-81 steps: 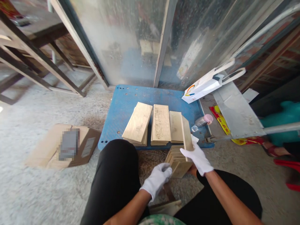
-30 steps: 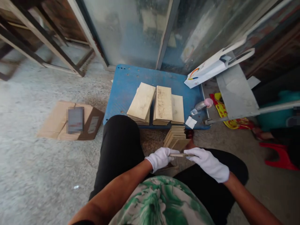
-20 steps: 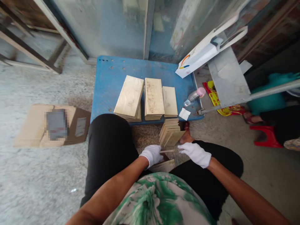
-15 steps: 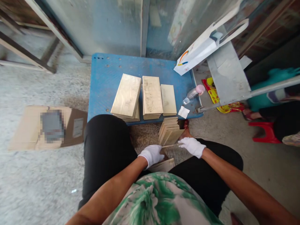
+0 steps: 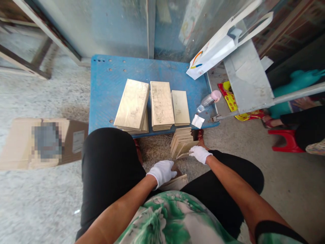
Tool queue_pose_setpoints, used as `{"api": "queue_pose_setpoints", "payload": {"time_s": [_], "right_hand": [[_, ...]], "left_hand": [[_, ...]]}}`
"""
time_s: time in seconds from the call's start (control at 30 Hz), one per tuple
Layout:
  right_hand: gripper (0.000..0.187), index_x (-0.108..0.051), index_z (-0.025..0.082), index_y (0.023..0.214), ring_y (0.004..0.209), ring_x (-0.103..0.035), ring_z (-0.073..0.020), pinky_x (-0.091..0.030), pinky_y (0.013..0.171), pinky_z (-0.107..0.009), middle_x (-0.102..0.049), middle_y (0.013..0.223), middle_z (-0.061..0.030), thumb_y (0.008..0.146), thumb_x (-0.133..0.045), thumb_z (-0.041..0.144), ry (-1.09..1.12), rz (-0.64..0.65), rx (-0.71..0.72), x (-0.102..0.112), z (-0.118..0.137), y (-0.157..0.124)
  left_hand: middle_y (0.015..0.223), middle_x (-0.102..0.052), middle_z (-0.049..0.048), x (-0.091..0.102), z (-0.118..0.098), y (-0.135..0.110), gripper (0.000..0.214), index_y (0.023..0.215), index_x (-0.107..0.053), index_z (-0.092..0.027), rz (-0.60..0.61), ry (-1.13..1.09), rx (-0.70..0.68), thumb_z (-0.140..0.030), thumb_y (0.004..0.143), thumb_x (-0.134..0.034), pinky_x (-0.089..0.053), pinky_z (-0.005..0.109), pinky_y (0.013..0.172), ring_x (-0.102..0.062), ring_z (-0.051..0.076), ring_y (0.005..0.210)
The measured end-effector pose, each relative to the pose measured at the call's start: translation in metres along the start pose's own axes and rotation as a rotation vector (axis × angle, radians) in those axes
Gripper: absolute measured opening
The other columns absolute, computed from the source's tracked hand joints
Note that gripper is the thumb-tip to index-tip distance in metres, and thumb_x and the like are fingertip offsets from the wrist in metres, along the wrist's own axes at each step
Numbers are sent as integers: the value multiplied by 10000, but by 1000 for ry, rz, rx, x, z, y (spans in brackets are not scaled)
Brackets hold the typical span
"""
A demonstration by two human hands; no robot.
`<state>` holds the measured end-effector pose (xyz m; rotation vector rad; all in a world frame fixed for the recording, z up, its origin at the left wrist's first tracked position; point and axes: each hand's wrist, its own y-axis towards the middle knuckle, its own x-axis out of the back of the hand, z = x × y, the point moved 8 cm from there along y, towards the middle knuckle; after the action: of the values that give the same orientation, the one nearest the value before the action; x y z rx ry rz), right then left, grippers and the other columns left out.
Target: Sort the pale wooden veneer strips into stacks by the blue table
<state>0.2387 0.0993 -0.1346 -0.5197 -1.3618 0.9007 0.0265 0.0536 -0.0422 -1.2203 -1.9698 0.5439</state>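
Note:
Both my hands wear white gloves. My right hand [image 5: 199,154] is closed on the edge of a thin cream panel [image 5: 184,155], at the near end of a row of similar panels [image 5: 180,139] leaning together below the table's front edge. My left hand [image 5: 162,172] is between my knees, its fingers loosely bent and apart, with no panel visible in them. Beside it, close to my lap, more pale panels [image 5: 176,183] show, partly hidden by the hand and my shirt.
The blue table [image 5: 101,91] bears a large panel stack [image 5: 133,103], a middle stack [image 5: 161,103], a smaller stack [image 5: 180,106], a pink-capped bottle [image 5: 208,101] and a white paper [image 5: 198,121]. A paper bag [image 5: 213,56] leans right. A cardboard box [image 5: 15,145] lies left; another person's hand [image 5: 303,102] shows right.
My right hand has brought the thin panel forward against the leaning row. The left hand has come off that panel and stays near my lap. The view has shifted slightly.

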Motion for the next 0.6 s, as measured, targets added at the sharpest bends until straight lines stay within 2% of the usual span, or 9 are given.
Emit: {"api": "queue_pose_setpoints", "payload": {"time_s": [0.13, 0.27, 0.37, 0.5, 0.6], "right_hand": [[264, -725, 211, 1047, 986, -634, -215, -446, 836, -269, -703, 1077, -68, 845, -599, 323, -3, -38, -37, 8, 1, 2], [341, -683, 194, 1144, 1049, -612, -246, -446, 857, -308, -663, 1167, -107, 894, -529, 367, -23, -137, -91, 28, 7, -7], [367, -673, 191, 1146, 1064, -606, -261, -449, 848, -335, -648, 1188, -130, 941, -434, 379, -45, -212, -132, 43, 14, -15], [382, -678, 230, 1120, 1053, -612, -238, -445, 856, -320, -665, 1162, -96, 964, -375, 402, -59, -278, -172, 64, 18, -18], [409, -667, 263, 1120, 1028, -621, -223, -444, 859, -314, -674, 1141, -65, 968, -341, 457, -21, -395, -250, 92, 17, -12]], "left_hand": [[1142, -670, 151, 0, 1, 1, 462, 1150, -644, -172, 0, -11, 8, -413, 778, -513, -486, 401, 909, -629, 331, 1064], [1113, -678, 137, 1, 1, 1, 440, 1132, -647, -192, 3, -9, 13, -428, 783, -523, -489, 383, 893, -636, 311, 1047], [1101, -681, 133, 2, 0, 0, 425, 1114, -650, -191, 1, -17, 14, -429, 783, -529, -490, 375, 888, -641, 305, 1033], [1126, -671, 155, 4, -1, -2, 441, 1117, -648, -168, -4, -18, 16, -432, 789, -519, -480, 397, 901, -630, 330, 1050], [1128, -671, 146, 5, -3, -5, 424, 1116, -647, -177, 8, -21, 13, -419, 791, -522, -479, 381, 901, -633, 317, 1047]]}}
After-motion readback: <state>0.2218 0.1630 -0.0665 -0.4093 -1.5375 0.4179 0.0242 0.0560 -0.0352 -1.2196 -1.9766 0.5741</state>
